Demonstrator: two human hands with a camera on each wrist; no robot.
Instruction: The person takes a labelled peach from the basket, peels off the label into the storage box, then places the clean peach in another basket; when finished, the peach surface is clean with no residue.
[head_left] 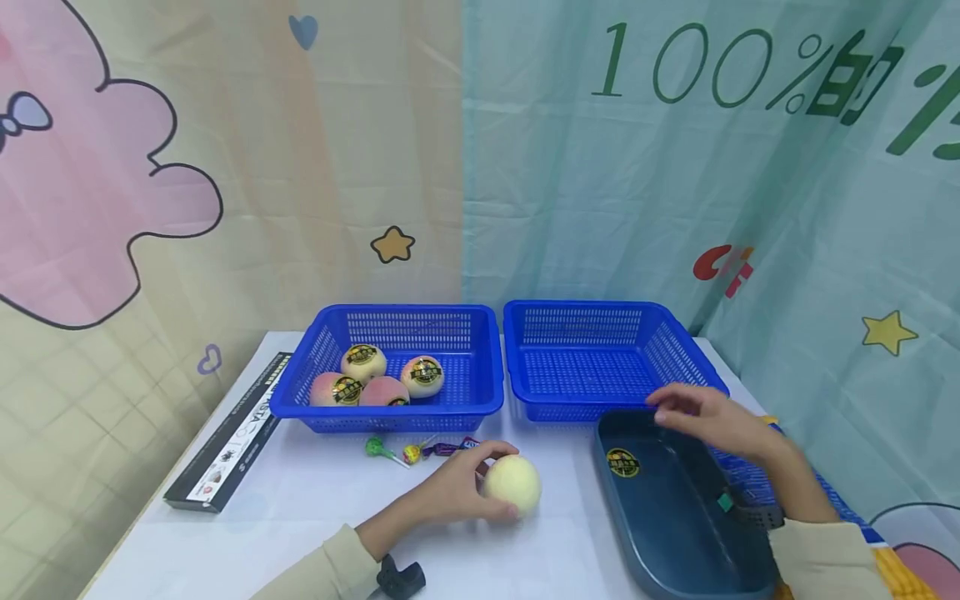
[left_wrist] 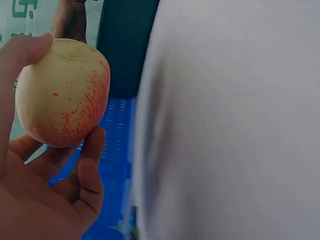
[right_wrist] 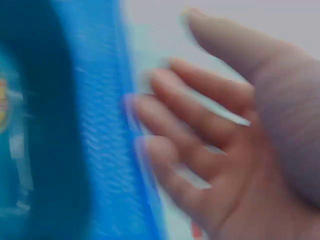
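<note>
My left hand [head_left: 452, 493] grips a pale yellow peach [head_left: 514, 485] above the white table, thumb on one side and fingers on the other. In the left wrist view the peach [left_wrist: 70, 95] shows red speckles and a blush along one side. My right hand [head_left: 712, 423] is held over the far end of a dark blue-grey tray [head_left: 675, 508], holding nothing. Its fingers [right_wrist: 185, 110] are loosely spread in the blurred right wrist view. A round black-and-gold sticker [head_left: 623, 462] lies at the tray's left side.
Several peaches with black-and-gold stickers lie in the left blue basket [head_left: 457, 408]. Another blue basket [head_left: 581, 367] stands beside it, behind the tray. Lollipops [head_left: 375, 447] and wrapped candy [head_left: 442, 449] lie before the left basket. A long black box [head_left: 232, 442] lies along the left edge.
</note>
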